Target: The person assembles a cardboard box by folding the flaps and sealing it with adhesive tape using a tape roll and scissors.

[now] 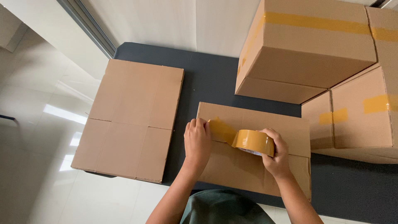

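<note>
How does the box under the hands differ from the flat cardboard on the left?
The box under the hands is folded up into a box; the flat cardboard lies unfolded. The box is getting yellow-brown tape along its seam; the flat cardboard has none and nobody touches it. Both are plain brown, on the dark table.

Both hands reach forward: left [197, 143] flat, palm down; right [277, 154] curled.

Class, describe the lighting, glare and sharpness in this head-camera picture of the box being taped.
Head view: soft, even light; bright window glare on the glossy floor; faint shadows under the flattened cartons; left hand, right hand and tape roll all sharp.
</note>
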